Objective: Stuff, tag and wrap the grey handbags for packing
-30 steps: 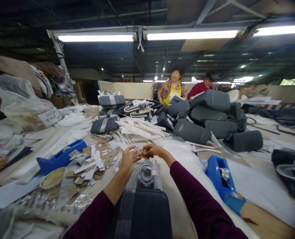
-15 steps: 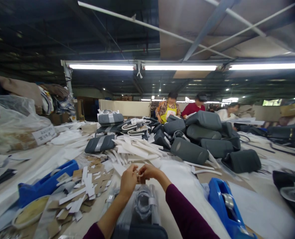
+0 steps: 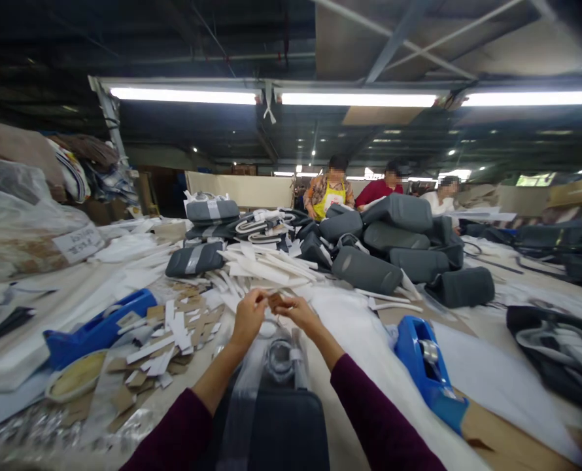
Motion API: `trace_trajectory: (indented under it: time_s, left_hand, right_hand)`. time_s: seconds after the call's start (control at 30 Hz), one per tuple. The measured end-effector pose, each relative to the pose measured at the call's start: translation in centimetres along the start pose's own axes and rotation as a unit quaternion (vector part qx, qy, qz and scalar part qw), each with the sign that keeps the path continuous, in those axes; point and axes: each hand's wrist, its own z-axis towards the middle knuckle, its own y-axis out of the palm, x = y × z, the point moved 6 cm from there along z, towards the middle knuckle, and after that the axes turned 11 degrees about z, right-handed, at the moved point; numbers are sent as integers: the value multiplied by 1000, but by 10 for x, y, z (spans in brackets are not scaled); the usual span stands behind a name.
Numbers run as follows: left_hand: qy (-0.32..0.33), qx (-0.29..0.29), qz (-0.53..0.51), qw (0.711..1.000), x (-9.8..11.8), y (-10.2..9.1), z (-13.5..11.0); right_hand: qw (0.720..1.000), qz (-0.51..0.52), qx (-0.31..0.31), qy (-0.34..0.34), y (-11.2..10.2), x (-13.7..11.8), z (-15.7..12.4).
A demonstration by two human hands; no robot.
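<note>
My right hand pinches a small brown cardboard piece between its fingertips. Close beside it, my left hand is closed in a pinch; what it grips, if anything, is too small to make out. Both hands are raised above the far end of a dark grey bag lying in front of me. Clear plastic film covers the bag's left part. Past its far edge, below my hands, rests a coiled strap wrapped in clear plastic.
Blue tape dispensers stand at left and right. Cardboard and white paper scraps lie at left beside a tape roll. Dark grey bags are heaped ahead, near white strips. Several people work beyond.
The view has tilted down, showing more of the bag. My hands have drawn slightly apart, and the cardboard piece now shows between them.
</note>
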Motion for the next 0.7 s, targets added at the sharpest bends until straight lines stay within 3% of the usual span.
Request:
trace_trajectory:
  time_s: [0.1, 0.17, 0.23, 0.57, 0.7]
  left_hand:
    - [-41, -75, -113, 990, -17, 26, 2]
    - [-27, -133, -125, 983, -23, 42, 0]
    - [-15, -154, -114, 981, -28, 49, -3]
    - [40, -181, 6, 983, -26, 59, -15]
    - [93, -226, 169, 955, -22, 64, -19]
  right_hand:
    - [995, 34, 89, -10, -14, 4, -9]
    - [991, 40, 129, -14, -22, 9, -16]
    - [987, 42, 154, -27, -25, 11, -24]
    - [969, 95, 206, -99, -19, 8, -43]
    - [961, 104, 253, -35, -35, 37, -46]
